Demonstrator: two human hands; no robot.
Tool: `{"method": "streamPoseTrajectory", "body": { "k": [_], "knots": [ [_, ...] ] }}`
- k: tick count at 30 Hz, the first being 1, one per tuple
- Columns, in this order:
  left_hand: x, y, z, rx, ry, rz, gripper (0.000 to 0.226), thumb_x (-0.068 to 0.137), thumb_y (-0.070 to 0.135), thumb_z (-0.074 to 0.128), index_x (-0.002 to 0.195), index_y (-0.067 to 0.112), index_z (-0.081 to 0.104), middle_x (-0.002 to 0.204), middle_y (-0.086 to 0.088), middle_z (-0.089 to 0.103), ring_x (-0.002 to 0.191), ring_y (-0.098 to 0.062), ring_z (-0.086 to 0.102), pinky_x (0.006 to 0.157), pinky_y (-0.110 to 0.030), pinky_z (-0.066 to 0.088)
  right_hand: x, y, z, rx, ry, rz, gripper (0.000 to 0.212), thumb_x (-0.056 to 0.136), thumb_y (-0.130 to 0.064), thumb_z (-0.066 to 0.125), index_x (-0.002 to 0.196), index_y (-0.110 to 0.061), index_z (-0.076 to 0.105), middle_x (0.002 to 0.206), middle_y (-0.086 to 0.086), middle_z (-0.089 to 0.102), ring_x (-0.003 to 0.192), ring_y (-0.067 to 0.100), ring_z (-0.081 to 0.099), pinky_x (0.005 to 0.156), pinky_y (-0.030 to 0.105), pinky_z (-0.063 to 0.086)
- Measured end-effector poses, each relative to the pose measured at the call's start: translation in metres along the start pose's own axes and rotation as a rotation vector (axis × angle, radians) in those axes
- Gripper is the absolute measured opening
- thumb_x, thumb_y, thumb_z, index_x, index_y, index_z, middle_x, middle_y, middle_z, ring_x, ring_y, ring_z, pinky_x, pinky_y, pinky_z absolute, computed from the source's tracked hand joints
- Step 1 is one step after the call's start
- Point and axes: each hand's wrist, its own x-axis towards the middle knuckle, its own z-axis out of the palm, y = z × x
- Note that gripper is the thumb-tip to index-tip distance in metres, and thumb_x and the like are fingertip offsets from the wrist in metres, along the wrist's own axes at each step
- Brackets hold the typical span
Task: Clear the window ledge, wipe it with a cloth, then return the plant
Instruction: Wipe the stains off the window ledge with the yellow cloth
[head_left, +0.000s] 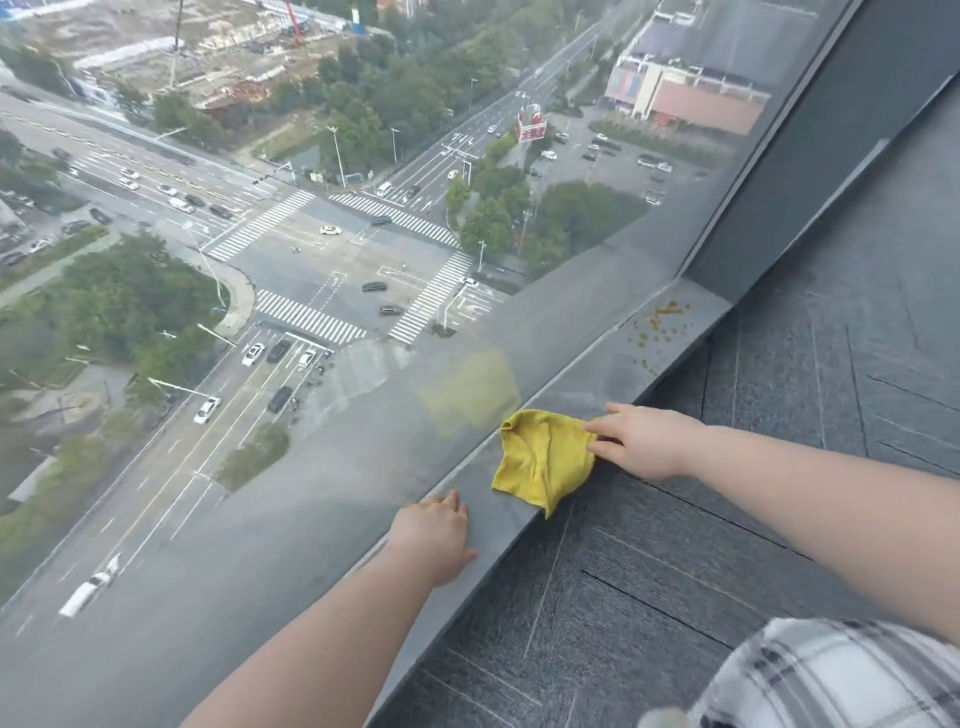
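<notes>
A crumpled yellow cloth (543, 460) lies on the narrow dark window ledge (597, 364), one corner hanging over its inner edge. My right hand (644, 441) holds the cloth's right side between thumb and fingers. My left hand (434, 535) rests flat on the ledge a little nearer to me, fingers straight, apart from the cloth. Yellow-brown crumbs (660, 325) are scattered on the ledge farther along, near the corner. No plant is in view.
A large glass pane (311, 260) rises from the ledge and looks down on a road junction. A dark frame post (789, 171) stands at the ledge's far end. Dark grey carpet tiles (779, 467) cover the floor beside the ledge.
</notes>
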Motion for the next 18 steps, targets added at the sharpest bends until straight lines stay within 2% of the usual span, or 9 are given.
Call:
{"method": "streamPoseTrajectory", "body": {
  "k": [3, 5, 8, 10, 13, 15, 18],
  "knots": [
    [0.005, 0.000, 0.000, -0.070, 0.043, 0.007, 0.069, 0.098, 0.050, 0.037, 0.153, 0.015, 0.016, 0.162, -0.004, 0.013, 0.147, -0.022, 0.020, 0.111, -0.040, 0.032, 0.004, 0.003, 0.005, 0.004, 0.012, -0.052, 0.049, 0.100, -0.047, 0.034, 0.146, -0.029, 0.034, 0.153, -0.007, 0.038, 0.149, 0.010, 0.014, 0.117, 0.037, 0.026],
    [0.014, -0.002, 0.000, -0.121, 0.088, 0.024, 0.070, 0.098, 0.051, 0.037, 0.155, 0.018, 0.010, 0.163, 0.001, 0.005, 0.150, -0.017, 0.010, 0.115, -0.038, 0.029, 0.014, -0.002, 0.020, -0.006, -0.008, -0.094, 0.052, 0.101, -0.045, 0.035, 0.149, -0.025, 0.031, 0.156, -0.004, 0.032, 0.149, 0.012, 0.013, 0.118, 0.036, 0.024],
    [0.025, 0.003, 0.002, -0.155, 0.121, 0.010, 0.075, 0.097, 0.054, 0.037, 0.155, 0.019, 0.007, 0.163, 0.004, 0.000, 0.150, -0.014, 0.006, 0.117, -0.037, 0.026, 0.029, -0.015, 0.052, -0.096, -0.008, -0.179, 0.062, 0.101, -0.046, 0.031, 0.154, -0.018, 0.014, 0.162, 0.000, 0.014, 0.150, 0.018, 0.005, 0.122, 0.036, 0.013],
    [0.028, 0.003, 0.007, -0.141, 0.129, -0.003, 0.077, 0.096, 0.056, 0.037, 0.155, 0.016, 0.008, 0.163, 0.003, 0.002, 0.150, -0.014, 0.007, 0.118, -0.036, 0.024, 0.043, -0.030, 0.071, -0.116, 0.047, -0.197, 0.065, 0.101, -0.048, 0.026, 0.155, -0.020, 0.003, 0.163, 0.000, 0.001, 0.151, 0.017, -0.003, 0.122, 0.038, 0.008],
    [0.031, 0.005, 0.014, -0.103, 0.155, -0.002, 0.081, 0.094, 0.058, 0.040, 0.155, 0.013, 0.009, 0.163, 0.000, 0.004, 0.150, -0.015, 0.008, 0.118, -0.033, 0.021, 0.063, -0.043, 0.091, -0.077, 0.091, -0.183, 0.065, 0.101, -0.051, 0.020, 0.154, -0.023, -0.004, 0.163, -0.001, -0.006, 0.150, 0.017, -0.008, 0.122, 0.041, 0.005],
    [0.029, 0.005, 0.017, -0.094, 0.175, -0.008, 0.082, 0.093, 0.059, 0.041, 0.155, 0.014, 0.010, 0.163, 0.000, 0.004, 0.150, -0.014, 0.008, 0.118, -0.032, 0.021, 0.068, -0.045, 0.102, -0.063, 0.075, -0.193, 0.068, 0.098, -0.057, 0.012, 0.154, -0.024, -0.008, 0.163, -0.003, -0.009, 0.150, 0.016, -0.010, 0.122, 0.040, 0.003],
    [0.026, 0.009, 0.014, -0.084, 0.181, -0.021, 0.083, 0.093, 0.060, 0.041, 0.155, 0.014, 0.011, 0.163, 0.000, 0.005, 0.149, -0.015, 0.012, 0.116, -0.031, 0.023, 0.071, -0.030, 0.106, -0.089, 0.088, -0.221, 0.085, 0.078, -0.074, -0.010, 0.152, -0.032, -0.012, 0.161, -0.010, -0.013, 0.149, 0.011, -0.011, 0.122, 0.040, 0.002]
  ]
}}
